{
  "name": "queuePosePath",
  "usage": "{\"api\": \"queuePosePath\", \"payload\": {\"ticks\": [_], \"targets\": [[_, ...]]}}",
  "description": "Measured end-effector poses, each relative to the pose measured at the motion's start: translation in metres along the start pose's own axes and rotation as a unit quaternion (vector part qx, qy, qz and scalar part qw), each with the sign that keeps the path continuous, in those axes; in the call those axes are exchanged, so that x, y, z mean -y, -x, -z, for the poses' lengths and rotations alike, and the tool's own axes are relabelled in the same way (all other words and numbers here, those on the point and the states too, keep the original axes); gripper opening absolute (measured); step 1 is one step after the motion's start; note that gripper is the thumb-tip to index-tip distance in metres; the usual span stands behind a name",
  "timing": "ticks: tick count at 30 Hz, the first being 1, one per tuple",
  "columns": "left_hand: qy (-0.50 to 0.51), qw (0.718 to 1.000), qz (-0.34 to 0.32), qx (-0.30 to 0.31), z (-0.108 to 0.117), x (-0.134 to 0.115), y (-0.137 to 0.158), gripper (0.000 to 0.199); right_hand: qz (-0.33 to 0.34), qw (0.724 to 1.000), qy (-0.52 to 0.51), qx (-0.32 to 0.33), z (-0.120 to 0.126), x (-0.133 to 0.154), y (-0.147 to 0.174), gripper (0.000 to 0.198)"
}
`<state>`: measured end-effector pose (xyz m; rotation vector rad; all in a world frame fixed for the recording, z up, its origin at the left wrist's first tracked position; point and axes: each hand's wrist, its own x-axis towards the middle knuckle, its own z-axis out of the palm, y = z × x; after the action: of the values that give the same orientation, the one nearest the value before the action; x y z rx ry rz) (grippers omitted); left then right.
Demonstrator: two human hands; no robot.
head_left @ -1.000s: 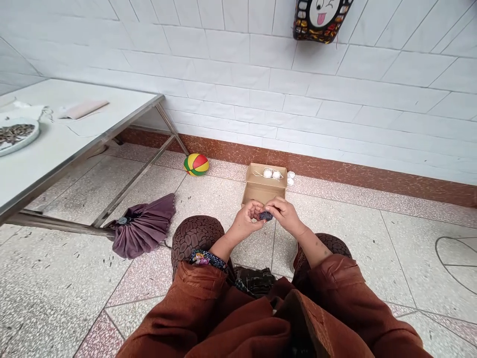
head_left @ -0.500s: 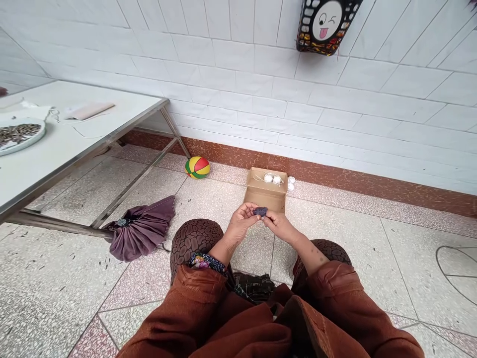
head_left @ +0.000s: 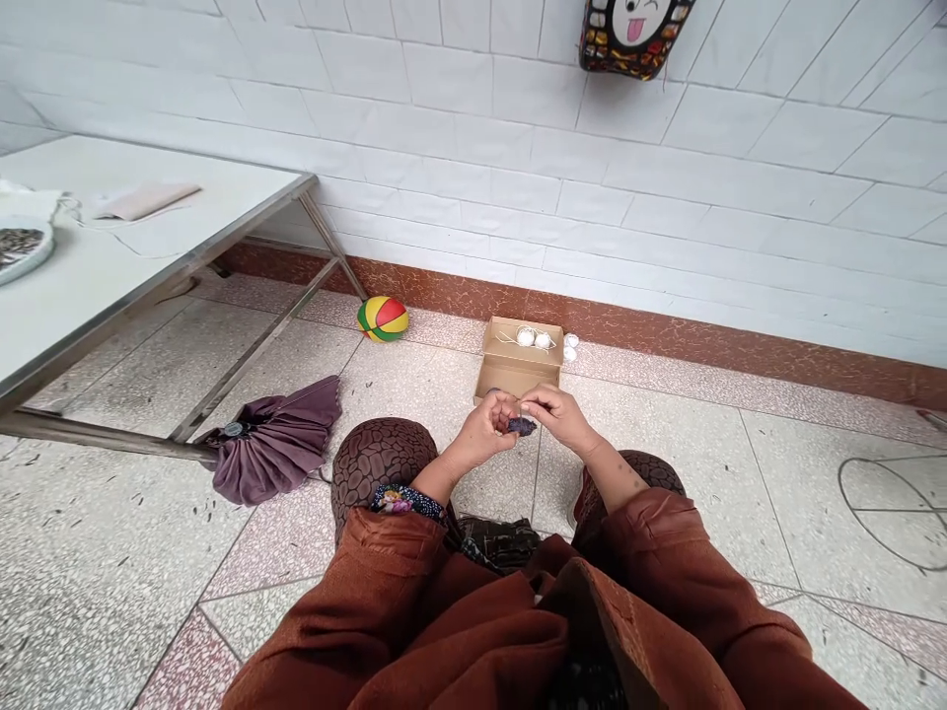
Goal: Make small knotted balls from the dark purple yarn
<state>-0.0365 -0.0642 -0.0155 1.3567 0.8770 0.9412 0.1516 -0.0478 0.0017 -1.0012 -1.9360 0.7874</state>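
Observation:
My left hand (head_left: 484, 431) is closed on a small dark purple bundle, which looks like wound yarn (head_left: 522, 426). The bundle sticks out from between thumb and fingers toward the right. Just above it, my right hand (head_left: 560, 414) is pinched, its fingertips close to those of my left hand. Whatever the right fingers hold is too fine to make out. Beyond both hands, an open cardboard box (head_left: 507, 379) lies on the floor, with white balls of string (head_left: 526, 336) in its raised lid part.
More white balls (head_left: 570, 345) sit beside the box. A colourful ball (head_left: 383, 319) rests near the leg of a white table (head_left: 244, 187). A folded purple umbrella (head_left: 277, 449) lies at left, a wire ring (head_left: 843, 483) at right. A black basket (head_left: 628, 44) hangs on the wall.
My right hand has come off the dark bundle and risen slightly above it, pinched. The bundle stays in my left hand, now tilted lower. The view has shifted a little.

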Motion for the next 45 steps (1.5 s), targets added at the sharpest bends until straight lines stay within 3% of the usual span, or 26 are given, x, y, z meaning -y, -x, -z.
{"api": "queuePosePath", "payload": {"ticks": [6, 10, 15, 20, 22, 25, 29, 32, 35, 38, 41, 45], "targets": [[0.048, 0.999, 0.001, 0.013, 0.0, -0.004, 0.0, 0.056, -0.083, 0.996, -0.012, 0.012, -0.012, -0.013, -0.002, 0.022], [0.105, 0.994, 0.004, -0.022, 0.004, -0.004, -0.002, 0.05, -0.118, 0.991, -0.012, 0.069, -0.019, -0.023, 0.001, 0.018], [0.099, 0.989, 0.024, -0.111, 0.011, 0.001, -0.007, 0.043, -0.097, 0.988, 0.004, 0.122, -0.025, -0.027, 0.005, 0.022], [0.018, 0.986, 0.025, -0.162, 0.015, 0.012, -0.01, 0.044, -0.037, 0.987, -0.024, 0.152, -0.019, -0.014, 0.007, 0.027], [-0.032, 0.987, 0.026, -0.155, 0.013, 0.016, -0.008, 0.047, -0.02, 0.991, -0.032, 0.131, -0.013, -0.007, 0.006, 0.028], [-0.06, 0.994, 0.026, -0.082, 0.008, 0.016, -0.004, 0.053, -0.019, 0.995, -0.035, 0.088, -0.007, -0.001, 0.003, 0.03], [0.045, 0.999, 0.02, 0.019, 0.002, 0.005, 0.001, 0.058, -0.053, 0.997, -0.039, 0.029, -0.01, -0.008, 0.0, 0.026], [0.145, 0.989, 0.028, 0.004, 0.002, -0.004, 0.001, 0.058, -0.088, 0.995, -0.027, 0.026, -0.016, -0.016, 0.003, 0.025], [0.192, 0.979, 0.034, -0.062, 0.006, -0.004, -0.001, 0.054, -0.075, 0.995, 0.005, 0.065, -0.02, -0.017, 0.009, 0.023], [0.159, 0.978, 0.036, -0.133, 0.011, 0.003, -0.005, 0.048, -0.022, 0.993, 0.012, 0.117, -0.02, -0.009, 0.012, 0.025], [0.054, 0.984, 0.035, -0.169, 0.012, 0.014, -0.007, 0.05, 0.003, 0.99, -0.009, 0.141, -0.015, 0.0, 0.012, 0.028], [-0.044, 0.994, 0.023, -0.093, 0.006, 0.019, -0.003, 0.057, -0.014, 0.997, -0.02, 0.073, -0.008, 0.004, 0.007, 0.032]]}}
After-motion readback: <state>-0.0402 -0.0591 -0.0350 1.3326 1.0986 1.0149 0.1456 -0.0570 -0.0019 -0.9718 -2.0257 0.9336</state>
